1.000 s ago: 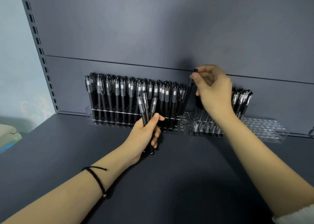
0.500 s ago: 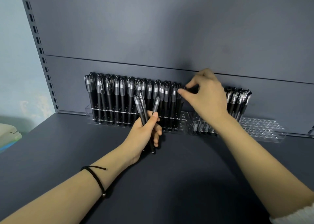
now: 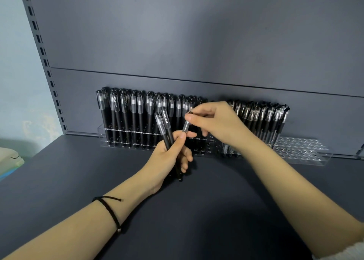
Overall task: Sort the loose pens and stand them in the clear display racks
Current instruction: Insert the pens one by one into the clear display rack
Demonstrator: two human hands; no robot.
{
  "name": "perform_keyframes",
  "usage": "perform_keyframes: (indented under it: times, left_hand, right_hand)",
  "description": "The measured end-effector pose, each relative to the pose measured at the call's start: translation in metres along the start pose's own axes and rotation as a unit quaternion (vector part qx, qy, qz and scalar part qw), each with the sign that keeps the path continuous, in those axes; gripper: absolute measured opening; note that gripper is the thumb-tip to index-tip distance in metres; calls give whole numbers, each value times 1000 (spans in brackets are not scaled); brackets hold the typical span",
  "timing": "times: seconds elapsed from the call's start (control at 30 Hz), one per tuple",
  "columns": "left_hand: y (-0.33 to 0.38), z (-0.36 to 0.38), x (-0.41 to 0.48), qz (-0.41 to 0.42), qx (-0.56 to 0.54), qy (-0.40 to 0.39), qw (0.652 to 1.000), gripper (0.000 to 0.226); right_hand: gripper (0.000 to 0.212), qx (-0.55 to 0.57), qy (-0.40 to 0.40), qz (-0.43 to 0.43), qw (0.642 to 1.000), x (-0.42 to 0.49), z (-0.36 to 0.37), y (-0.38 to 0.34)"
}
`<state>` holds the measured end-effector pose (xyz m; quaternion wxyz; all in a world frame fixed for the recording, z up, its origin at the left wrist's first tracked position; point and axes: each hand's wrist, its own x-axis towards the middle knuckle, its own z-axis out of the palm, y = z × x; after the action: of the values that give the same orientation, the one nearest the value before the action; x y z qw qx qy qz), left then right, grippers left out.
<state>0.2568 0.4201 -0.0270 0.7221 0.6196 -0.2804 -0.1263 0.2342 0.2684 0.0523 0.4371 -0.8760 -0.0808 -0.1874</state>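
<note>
Fingertips [image 3: 189, 118] of the right hand [image 3: 218, 122] pinch the cap end of one black pen [image 3: 186, 126], thumb and forefinger pressed together on it, other fingers curled loosely behind. Left hand [image 3: 171, 157] is wrapped round a small bunch of pens [image 3: 164, 129], three as far as I can count, thumb across the barrels, fingers folded under; the pinched pen's lower barrel sits inside this same fist, so both hands touch it.

Head view, only view. Landmark: left rack [image 3: 122, 135], clear acrylic, against the back panel of the dark shelf [image 3: 78, 171].
- Left rack is packed with upright capped black pens, nearly full.
- Bunch and both hands hover just in front of the left rack's right end, above the shelf.
- Right rack [image 3: 301, 151] sits to the right of the left rack, touching or nearly so; its near part holds pens, its far right holes are empty.
- Black cord bracelet [image 3: 110, 210] on the left wrist, well in front of the left rack.

Handling, my read: pens are light, stiff, slim plastic, matte barrels with smoother clear caps. Not fragile, but slippery in a bundle, so a loose fist could let one slide out. Best hold for pulling one free is at the cap end, as now; for seating it in a hole, grip mid-barrel or just under the cap and keep it upright. Caps may pop off if tugged hard.
</note>
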Motion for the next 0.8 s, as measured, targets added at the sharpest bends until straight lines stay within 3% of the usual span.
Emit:
perform_keyframes:
  times: [0.13, 0.27, 0.33, 0.4, 0.53, 0.8]
  left_hand:
    - [-1, 0, 1, -4, 2, -2, 1000, 31]
    - [-2, -1, 2, -38, 10, 21, 999, 33]
    - [-3, -2, 3, -54, 9, 28, 998, 33]
    - [-2, -1, 4, -59, 2, 36, 998, 35]
    - [-2, -1, 5, -59, -9, 45, 997, 31]
    - [-3, -2, 4, -59, 2, 33, 998, 25]
  right_hand:
    - [11, 105, 22, 36, 994, -1, -2, -7]
    - [8, 179, 186, 26, 966, 8, -31, -10]
    - [10, 135, 274, 0, 952, 11, -48, -6]
    - [12, 58, 314, -23, 948, 12, -59, 1]
    - [15, -30, 304, -36, 951, 15, -57, 12]
    - [20, -87, 259, -33, 961, 14, -43, 19]
